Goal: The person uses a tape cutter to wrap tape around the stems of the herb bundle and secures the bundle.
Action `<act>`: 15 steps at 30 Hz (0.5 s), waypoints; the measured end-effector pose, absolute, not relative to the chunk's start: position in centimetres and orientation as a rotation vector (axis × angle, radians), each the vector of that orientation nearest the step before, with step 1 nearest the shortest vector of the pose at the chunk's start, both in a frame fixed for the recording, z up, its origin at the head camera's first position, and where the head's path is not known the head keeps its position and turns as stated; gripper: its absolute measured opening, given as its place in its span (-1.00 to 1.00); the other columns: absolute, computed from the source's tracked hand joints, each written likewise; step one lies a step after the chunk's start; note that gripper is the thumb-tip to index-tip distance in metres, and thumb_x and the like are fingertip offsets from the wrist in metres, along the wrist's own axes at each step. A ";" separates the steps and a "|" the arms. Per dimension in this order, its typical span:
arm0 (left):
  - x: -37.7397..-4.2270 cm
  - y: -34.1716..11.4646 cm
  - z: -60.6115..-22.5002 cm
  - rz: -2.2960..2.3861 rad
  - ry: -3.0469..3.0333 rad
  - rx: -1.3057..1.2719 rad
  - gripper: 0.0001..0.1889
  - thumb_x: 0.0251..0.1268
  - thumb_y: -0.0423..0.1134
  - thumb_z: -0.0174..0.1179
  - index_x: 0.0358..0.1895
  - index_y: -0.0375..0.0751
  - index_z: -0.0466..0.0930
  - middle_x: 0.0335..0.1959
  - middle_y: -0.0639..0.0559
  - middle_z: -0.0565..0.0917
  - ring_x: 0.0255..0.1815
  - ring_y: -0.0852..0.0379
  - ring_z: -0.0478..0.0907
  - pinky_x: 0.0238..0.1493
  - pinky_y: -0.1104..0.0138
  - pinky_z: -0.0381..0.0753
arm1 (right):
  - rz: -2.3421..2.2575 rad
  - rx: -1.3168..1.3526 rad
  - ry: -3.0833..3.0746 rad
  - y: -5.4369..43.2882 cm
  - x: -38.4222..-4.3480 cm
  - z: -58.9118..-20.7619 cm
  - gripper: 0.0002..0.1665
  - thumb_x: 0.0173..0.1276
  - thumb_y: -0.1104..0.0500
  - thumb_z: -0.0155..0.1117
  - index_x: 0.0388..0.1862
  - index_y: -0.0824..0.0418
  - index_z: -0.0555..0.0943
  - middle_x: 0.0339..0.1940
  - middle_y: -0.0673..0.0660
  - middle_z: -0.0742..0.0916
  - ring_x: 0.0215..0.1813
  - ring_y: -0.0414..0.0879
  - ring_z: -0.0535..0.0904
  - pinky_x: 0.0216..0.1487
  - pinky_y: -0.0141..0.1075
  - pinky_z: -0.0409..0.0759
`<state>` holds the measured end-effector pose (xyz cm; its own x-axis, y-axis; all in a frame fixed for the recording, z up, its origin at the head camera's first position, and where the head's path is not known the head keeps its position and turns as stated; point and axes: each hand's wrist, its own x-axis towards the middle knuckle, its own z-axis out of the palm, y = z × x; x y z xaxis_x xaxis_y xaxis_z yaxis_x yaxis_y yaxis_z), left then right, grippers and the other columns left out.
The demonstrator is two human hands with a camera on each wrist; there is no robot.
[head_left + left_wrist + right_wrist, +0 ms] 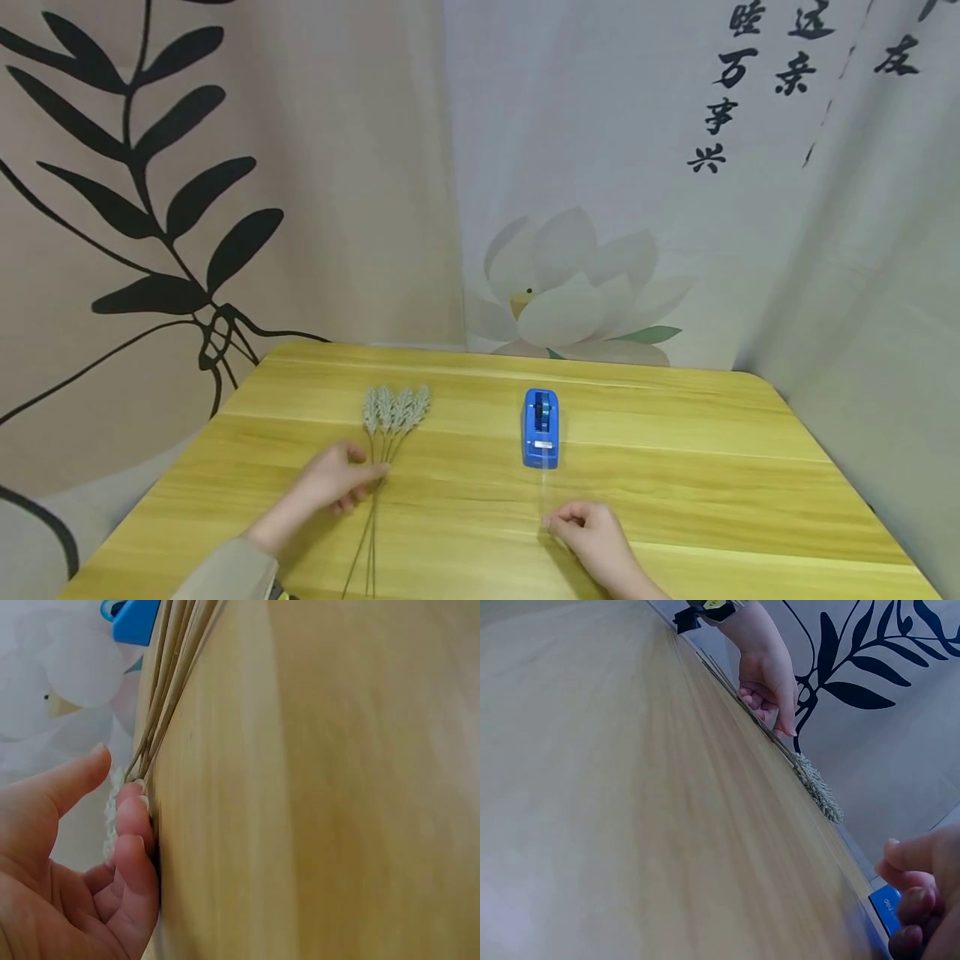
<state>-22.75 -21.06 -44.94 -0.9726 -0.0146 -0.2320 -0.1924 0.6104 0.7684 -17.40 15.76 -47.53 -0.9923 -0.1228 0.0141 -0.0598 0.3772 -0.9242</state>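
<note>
A bundle of several dried grass stems with pale, fluffy heads (396, 410) lies on the table, stems crossing toward the near edge. My left hand (341, 477) is at the stems (166, 690); its fingertips touch them, and a gap shows between thumb and fingers in the left wrist view. A blue tape dispenser (541, 428) stands right of the bundle. From it a strip of clear tape (544, 492) stretches toward me, its end pinched between the thumb and forefinger of my right hand (596, 537). In the right wrist view the strip hardly shows.
The wooden table (712, 467) ends at a hanging curtain (360, 208) printed with leaves, a lotus and characters. A black and yellow object (705, 611) sits by the left sleeve (232, 571).
</note>
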 end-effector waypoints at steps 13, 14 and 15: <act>-23.7 -20.1 -46.0 1.261 2.688 -0.193 -0.47 0.10 -0.19 0.40 -0.02 -0.51 0.42 -0.69 -0.09 0.59 -0.75 0.11 0.53 -0.67 0.31 0.59 | -1.713 -0.164 2.552 15.8 -17.4 -47.7 -0.84 0.22 0.20 0.37 -0.45 0.30 0.69 -0.48 0.03 0.69 -0.47 -0.25 0.42 -0.44 -0.42 0.40; -23.7 -20.0 -46.0 1.256 2.700 -0.195 -0.52 0.11 -0.22 0.39 -0.05 -0.50 0.43 -0.69 -0.09 0.59 -0.75 0.11 0.53 -0.67 0.31 0.60 | -1.707 -0.159 2.553 15.8 -17.4 -47.7 -0.84 0.22 0.20 0.37 -0.45 0.30 0.69 -0.49 0.03 0.68 -0.48 -0.25 0.41 -0.44 -0.42 0.39; -23.6 -19.9 -45.9 1.254 2.708 -0.198 -0.57 0.11 -0.25 0.37 -0.08 -0.49 0.45 -0.69 -0.09 0.59 -0.75 0.11 0.54 -0.66 0.31 0.60 | -1.700 -0.156 2.557 15.8 -17.5 -47.7 -0.84 0.22 0.20 0.36 -0.45 0.30 0.70 -0.50 0.03 0.67 -0.48 -0.25 0.40 -0.45 -0.42 0.39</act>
